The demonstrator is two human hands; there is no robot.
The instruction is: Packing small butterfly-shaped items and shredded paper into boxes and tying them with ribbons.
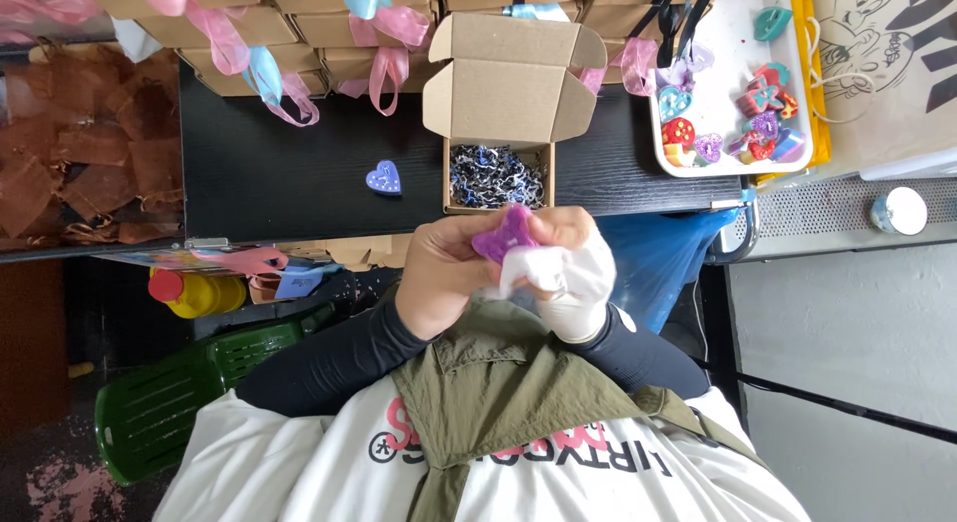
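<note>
Both hands hold a purple shape (503,238) just below the open box (498,173) on the desk (299,163). Left hand (449,273): bare, fingers closed around the shape. Right hand (573,268): white-gloved, fingers closed on the shape and a white cloth (528,273). A blue heart (384,178) lies left of the box; a tray (733,158) of coloured pieces sits right of it.

An open brown cardboard box (498,133) stands mid-table; closed brown ribboned boxes (299,23) line the far edge.
</note>
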